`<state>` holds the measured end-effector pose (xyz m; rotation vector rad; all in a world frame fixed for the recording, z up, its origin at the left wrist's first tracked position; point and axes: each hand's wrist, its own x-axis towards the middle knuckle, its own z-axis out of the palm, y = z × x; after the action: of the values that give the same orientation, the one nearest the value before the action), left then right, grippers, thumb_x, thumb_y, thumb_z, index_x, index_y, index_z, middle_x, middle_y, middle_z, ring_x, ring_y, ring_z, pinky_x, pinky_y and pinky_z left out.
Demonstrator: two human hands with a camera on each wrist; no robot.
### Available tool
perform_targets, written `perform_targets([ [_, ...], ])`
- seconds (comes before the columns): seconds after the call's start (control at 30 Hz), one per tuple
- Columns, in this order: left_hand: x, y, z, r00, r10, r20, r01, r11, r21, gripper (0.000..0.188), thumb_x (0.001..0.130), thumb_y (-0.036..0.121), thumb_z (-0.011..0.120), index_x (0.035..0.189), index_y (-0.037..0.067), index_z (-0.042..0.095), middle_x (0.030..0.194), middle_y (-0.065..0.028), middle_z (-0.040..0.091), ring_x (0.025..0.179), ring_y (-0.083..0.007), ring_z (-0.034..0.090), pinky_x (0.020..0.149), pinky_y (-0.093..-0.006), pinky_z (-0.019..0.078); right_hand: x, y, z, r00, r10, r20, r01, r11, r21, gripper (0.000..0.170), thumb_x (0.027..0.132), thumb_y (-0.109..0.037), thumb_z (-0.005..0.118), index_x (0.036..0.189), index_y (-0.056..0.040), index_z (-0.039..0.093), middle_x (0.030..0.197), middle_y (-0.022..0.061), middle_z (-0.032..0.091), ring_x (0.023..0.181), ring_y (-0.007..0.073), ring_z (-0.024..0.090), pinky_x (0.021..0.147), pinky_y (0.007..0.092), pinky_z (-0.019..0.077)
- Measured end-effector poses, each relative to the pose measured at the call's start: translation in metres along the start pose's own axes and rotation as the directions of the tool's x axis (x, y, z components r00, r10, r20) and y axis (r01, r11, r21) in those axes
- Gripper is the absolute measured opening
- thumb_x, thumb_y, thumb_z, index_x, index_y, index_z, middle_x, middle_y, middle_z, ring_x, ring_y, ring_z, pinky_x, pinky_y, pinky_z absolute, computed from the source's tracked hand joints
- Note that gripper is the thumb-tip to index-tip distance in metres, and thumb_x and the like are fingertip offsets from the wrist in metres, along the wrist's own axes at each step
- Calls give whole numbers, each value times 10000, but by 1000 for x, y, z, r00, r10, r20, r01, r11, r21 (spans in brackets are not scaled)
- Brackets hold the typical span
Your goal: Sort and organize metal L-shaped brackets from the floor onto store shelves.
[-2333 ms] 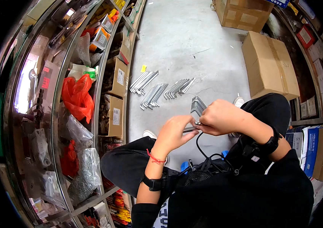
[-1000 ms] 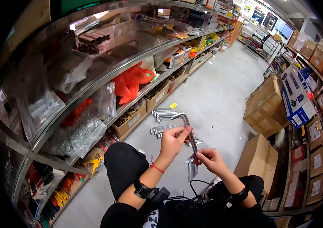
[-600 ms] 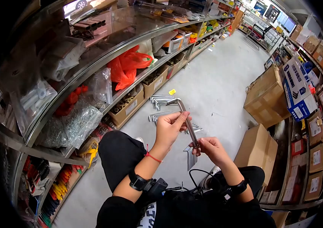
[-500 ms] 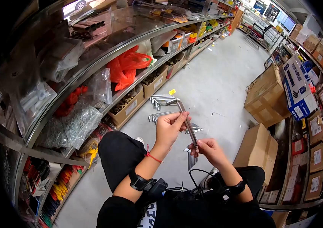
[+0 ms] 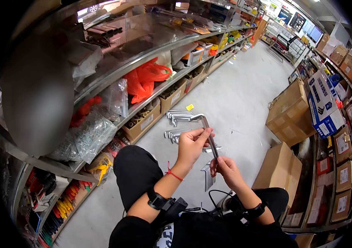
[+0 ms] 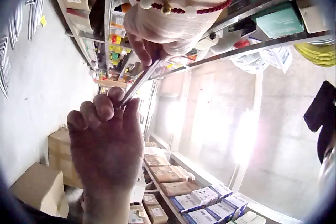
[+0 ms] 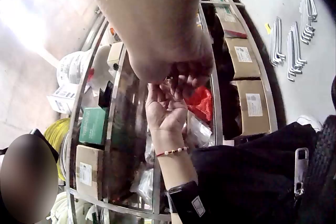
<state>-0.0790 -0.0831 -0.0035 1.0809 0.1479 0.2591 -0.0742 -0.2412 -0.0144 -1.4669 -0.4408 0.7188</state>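
Both hands hold a long, shiny L-shaped hex key (image 5: 213, 147) in front of the body, its bent short arm at the upper end pointing left. My left hand (image 5: 192, 147) pinches the long arm below the bend, thumb on top. At the lower end, my right hand (image 5: 228, 171) grips the tip with thumb and fingers. In the left wrist view the hex key (image 6: 139, 83) spans the gap between the two hands. Fingers mostly hide it in the right wrist view. Beyond the hands, sorted rows of hex keys (image 5: 179, 115) lie on the floor.
A nearer row of hex keys (image 5: 208, 177) lies below the right hand, beside a black cable (image 5: 210, 196). A yellow tag (image 5: 189, 107) is on the grey floor (image 5: 242, 99). Stocked shelves (image 5: 143, 58) line the left; cardboard boxes (image 5: 281, 167) stand at right.
The hands were close together over the key at first; they have since spread along it, with its bend raised. The head view has tilted up towards the aisle. Over the last half second, little moved.
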Motion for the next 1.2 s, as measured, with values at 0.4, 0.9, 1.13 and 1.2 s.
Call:
perform_targets([
  [0.4, -7, 10, -28, 994, 91, -54, -85, 991, 104, 206, 795, 168, 537, 849, -22, 596, 726, -34, 589, 618, -69, 540, 549, -177, 424, 16, -3, 15, 999, 25, 35, -27, 998, 60, 287, 870, -238, 378, 684, -37, 462, 567, 8, 451, 516, 79, 443, 495, 203, 356],
  [0.9, -24, 12, -75, 991, 123, -60, -108, 970, 217, 174, 731, 124, 592, 864, 13, 605, 702, -36, 607, 622, -64, 551, 569, -190, 434, 218, -144, 30, 994, 67, 85, -76, 991, 113, 242, 867, -252, 385, 686, -99, 435, 563, -51, 427, 456, 46, 374, 432, 154, 338],
  [1.13, -4, 18, -72, 993, 102, -60, -79, 949, 305, 172, 725, 124, 580, 867, 29, 605, 728, -67, 619, 629, -110, 584, 581, -213, 449, 319, -183, 20, 985, 169, -45, -161, 975, 151, 265, 859, -263, 395, 653, -99, 422, 530, -33, 413, 442, 72, 367, 423, 187, 359],
  [1.2, -1, 23, -69, 994, 90, -57, -67, 944, 323, 171, 726, 130, 580, 865, 34, 605, 730, -64, 619, 633, -119, 588, 582, -219, 451, 332, -186, 16, 984, 172, -55, -165, 980, 114, 274, 861, -274, 391, 652, -101, 427, 529, -41, 410, 447, 66, 366, 421, 179, 356],
])
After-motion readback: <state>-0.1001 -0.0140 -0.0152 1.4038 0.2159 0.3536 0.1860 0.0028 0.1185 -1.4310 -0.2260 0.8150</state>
